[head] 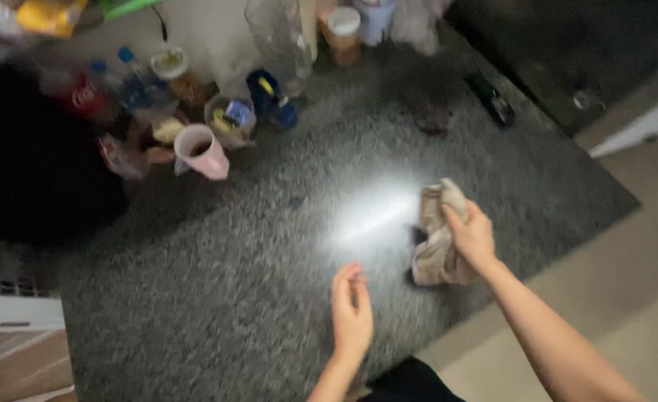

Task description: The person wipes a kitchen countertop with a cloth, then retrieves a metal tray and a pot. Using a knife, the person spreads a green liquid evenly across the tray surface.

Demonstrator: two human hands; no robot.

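Note:
My right hand [472, 237] grips a crumpled beige cloth [436, 253] and presses it on the speckled grey stone countertop [217, 275], just right of a bright light reflection. To its left, my left hand [351, 313] hovers over the counter near the front edge. Its fingers are loosely together and it holds nothing. The picture is motion-blurred.
At the back left stand a pink cup [204, 152], plastic bottles with blue caps [137, 80], small jars [229, 117], a blue object [271, 97] and a clear bag. A lidded jar [342, 33] stands at the back. A dark item [494, 100] lies near the right edge. A beige floor [641, 283] lies beyond.

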